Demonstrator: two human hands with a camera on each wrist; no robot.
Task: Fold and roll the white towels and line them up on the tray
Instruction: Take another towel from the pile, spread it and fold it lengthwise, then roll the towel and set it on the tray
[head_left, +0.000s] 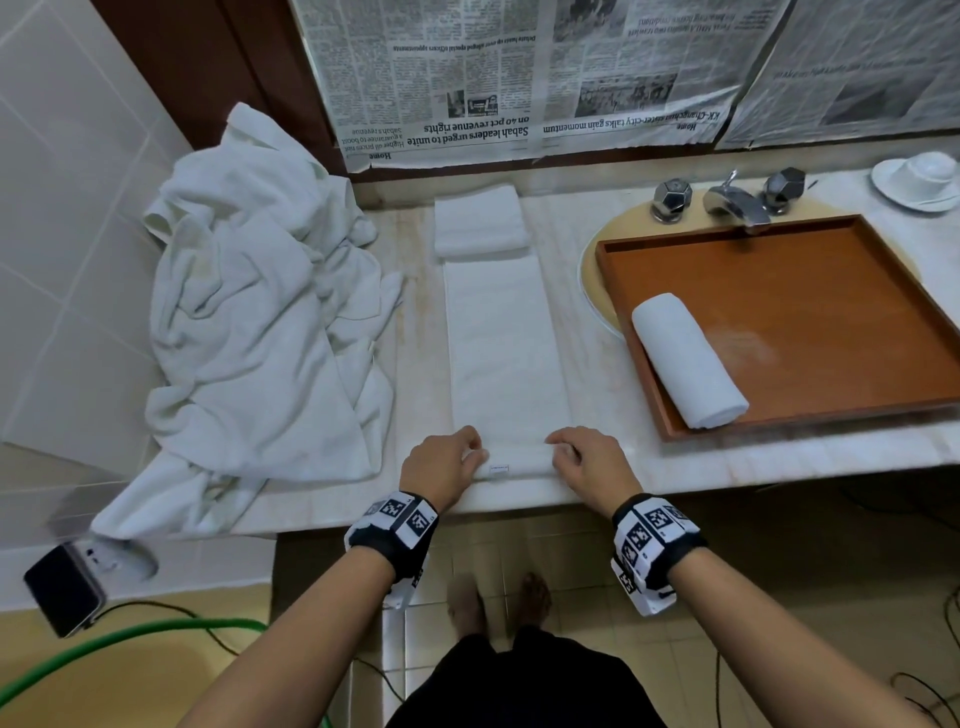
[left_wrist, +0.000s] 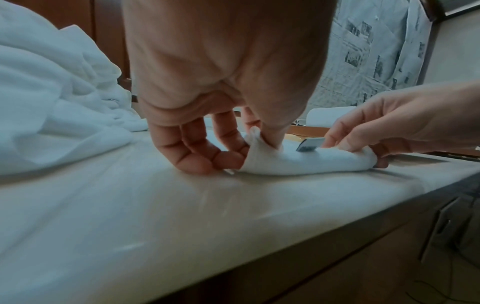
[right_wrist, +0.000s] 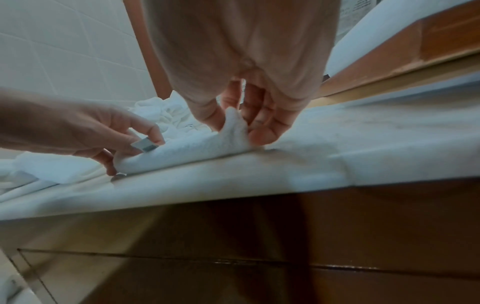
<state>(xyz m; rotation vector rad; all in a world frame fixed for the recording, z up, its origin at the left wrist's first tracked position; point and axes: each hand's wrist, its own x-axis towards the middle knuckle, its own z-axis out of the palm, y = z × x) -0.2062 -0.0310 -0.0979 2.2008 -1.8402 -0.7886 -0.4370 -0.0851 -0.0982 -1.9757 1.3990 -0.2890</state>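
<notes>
1. A long white towel (head_left: 501, 343), folded into a narrow strip, lies on the counter (head_left: 597, 467) and runs from the front edge toward the back wall.
2. Its near end is turned over into a small roll at the front edge of the counter, and a small label (head_left: 497, 469) shows on that roll.
3. The left hand (head_left: 441, 467) pinches the left end of the roll between thumb and curled fingers, with the fingertips (left_wrist: 197, 164) down on the counter.
4. The right hand (head_left: 589, 464) pinches the right end of the roll the same way, thumb on one side and fingers on the other.
5. A brown wooden tray (head_left: 810, 291) sits over the sink at the right side of the counter.
6. One finished rolled towel (head_left: 685, 361) lies inside the tray along its left edge.
7. A folded towel (head_left: 479, 221) rests at the back edge of the counter, just beyond the far end of the strip.
8. A heap of loose white towels (head_left: 260, 312) covers the left end of the counter and hangs over its front edge.
9. A tap (head_left: 735, 200) stands behind the tray, and newspaper (head_left: 519, 78) covers the wall above it.
</notes>
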